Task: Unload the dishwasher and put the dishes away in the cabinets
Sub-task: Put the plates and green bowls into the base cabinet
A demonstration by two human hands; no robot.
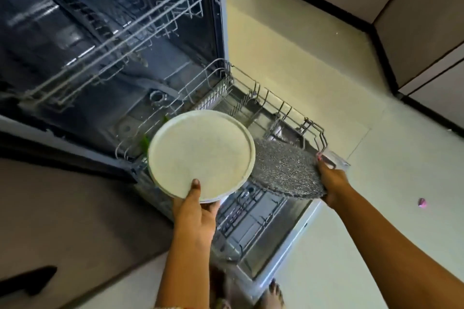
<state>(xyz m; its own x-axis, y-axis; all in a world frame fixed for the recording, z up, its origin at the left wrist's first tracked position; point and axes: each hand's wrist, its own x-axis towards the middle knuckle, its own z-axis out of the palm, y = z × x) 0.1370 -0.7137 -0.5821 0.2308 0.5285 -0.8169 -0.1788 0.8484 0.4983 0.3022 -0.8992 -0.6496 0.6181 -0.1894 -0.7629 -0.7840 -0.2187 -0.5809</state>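
The left hand (194, 211) grips a pale plate (200, 155) at its near rim, thumb on top. The right hand (331, 178) holds a dark speckled plate (283, 168) by its right edge. The plates are side by side, and the pale one overlaps the dark one's left edge. Both are above the pulled-out lower rack (276, 113) over the open dishwasher door (283, 241). The upper rack (140, 22) juts out at top left. A pink scrap (422, 202) lies on the pale floor (301, 45), and a bare foot (272, 293) shows at the bottom.

A cream speckled plate (200, 155), a grey-and-black speckled plate (286, 173), grey wire rack (276, 113), pale cream floor (326, 83).
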